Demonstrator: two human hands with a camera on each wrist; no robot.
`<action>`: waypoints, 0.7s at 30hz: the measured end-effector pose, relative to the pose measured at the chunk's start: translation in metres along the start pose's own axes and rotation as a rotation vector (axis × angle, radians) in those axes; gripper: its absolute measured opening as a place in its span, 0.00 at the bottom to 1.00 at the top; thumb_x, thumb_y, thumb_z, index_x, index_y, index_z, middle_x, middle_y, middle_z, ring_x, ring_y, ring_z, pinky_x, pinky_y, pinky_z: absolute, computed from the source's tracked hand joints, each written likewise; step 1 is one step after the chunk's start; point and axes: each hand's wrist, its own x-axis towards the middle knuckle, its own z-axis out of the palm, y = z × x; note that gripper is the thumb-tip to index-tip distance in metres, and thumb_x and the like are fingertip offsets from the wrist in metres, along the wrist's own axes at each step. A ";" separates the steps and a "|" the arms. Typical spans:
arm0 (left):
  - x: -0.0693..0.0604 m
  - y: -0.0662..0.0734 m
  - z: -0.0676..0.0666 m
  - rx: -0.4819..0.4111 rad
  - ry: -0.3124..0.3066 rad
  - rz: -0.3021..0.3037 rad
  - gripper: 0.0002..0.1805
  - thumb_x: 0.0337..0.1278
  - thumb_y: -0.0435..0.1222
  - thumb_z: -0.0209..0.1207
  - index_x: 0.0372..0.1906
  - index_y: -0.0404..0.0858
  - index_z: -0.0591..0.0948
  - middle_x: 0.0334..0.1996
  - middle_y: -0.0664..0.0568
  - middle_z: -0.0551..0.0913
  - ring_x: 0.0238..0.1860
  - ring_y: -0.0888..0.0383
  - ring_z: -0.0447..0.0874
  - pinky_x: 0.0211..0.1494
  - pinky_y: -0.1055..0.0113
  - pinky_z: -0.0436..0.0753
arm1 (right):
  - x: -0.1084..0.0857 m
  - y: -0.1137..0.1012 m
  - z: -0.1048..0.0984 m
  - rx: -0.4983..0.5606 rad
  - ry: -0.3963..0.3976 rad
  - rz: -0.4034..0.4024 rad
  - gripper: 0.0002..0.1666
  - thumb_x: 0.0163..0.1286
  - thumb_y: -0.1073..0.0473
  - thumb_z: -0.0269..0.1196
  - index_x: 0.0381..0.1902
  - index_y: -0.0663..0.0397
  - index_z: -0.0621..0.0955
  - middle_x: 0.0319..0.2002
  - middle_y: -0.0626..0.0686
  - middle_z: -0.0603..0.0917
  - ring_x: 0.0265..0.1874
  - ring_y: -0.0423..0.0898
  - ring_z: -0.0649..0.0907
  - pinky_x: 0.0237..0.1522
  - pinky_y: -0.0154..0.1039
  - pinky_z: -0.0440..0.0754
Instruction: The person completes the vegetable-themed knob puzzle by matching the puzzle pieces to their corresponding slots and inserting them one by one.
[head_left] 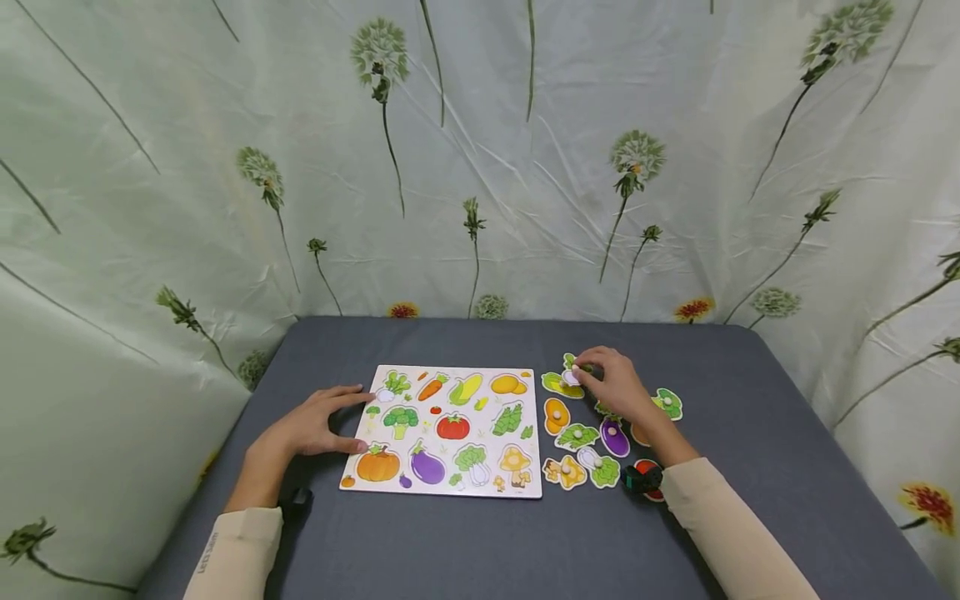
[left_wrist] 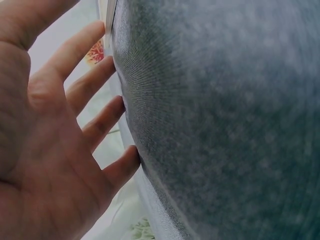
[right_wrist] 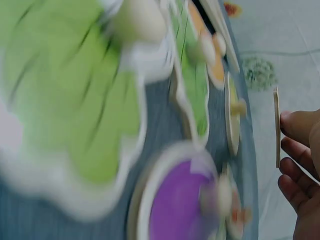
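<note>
A white board (head_left: 442, 431) printed with vegetables lies on the grey table. At its left edge rests my left hand (head_left: 318, 423), thumb and fingers spread; the left wrist view shows the same hand (left_wrist: 60, 130) with its fingertips at the cloth. Right of the board, my right hand (head_left: 615, 385) pinches a green and white piece (head_left: 570, 375) above a yellow-green piece (head_left: 557, 386). In the right wrist view that held piece (right_wrist: 277, 127) appears edge-on, off the table, at the fingertips of the hand (right_wrist: 302, 165).
Several knobbed pieces lie right of the board, among them an eggplant (head_left: 615, 438), a mushroom (head_left: 572, 473), an orange one (head_left: 557, 416) and, partly under the right wrist, a red one (head_left: 652, 492). Behind the table (head_left: 450, 542) hangs a flowered curtain (head_left: 525, 208).
</note>
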 end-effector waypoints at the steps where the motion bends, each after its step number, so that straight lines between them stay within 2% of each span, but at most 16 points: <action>1: 0.000 0.001 0.000 -0.005 -0.002 -0.004 0.52 0.41 0.64 0.74 0.75 0.50 0.73 0.78 0.40 0.64 0.76 0.31 0.58 0.68 0.25 0.65 | 0.002 -0.004 0.003 0.004 0.000 -0.005 0.13 0.74 0.57 0.66 0.50 0.57 0.88 0.55 0.59 0.84 0.56 0.58 0.81 0.59 0.59 0.80; 10: -0.002 0.002 0.000 -0.031 -0.004 -0.011 0.51 0.41 0.63 0.74 0.75 0.51 0.73 0.78 0.40 0.63 0.76 0.30 0.56 0.68 0.24 0.64 | 0.018 -0.037 0.028 0.045 -0.039 -0.056 0.12 0.73 0.56 0.67 0.50 0.54 0.88 0.53 0.56 0.84 0.54 0.55 0.81 0.58 0.56 0.82; 21: -0.003 0.002 0.001 -0.049 0.000 -0.029 0.51 0.41 0.62 0.75 0.75 0.50 0.73 0.79 0.40 0.63 0.77 0.31 0.56 0.69 0.25 0.64 | 0.037 -0.076 0.060 0.147 -0.113 -0.143 0.11 0.75 0.55 0.66 0.49 0.51 0.89 0.53 0.53 0.84 0.52 0.50 0.82 0.58 0.52 0.82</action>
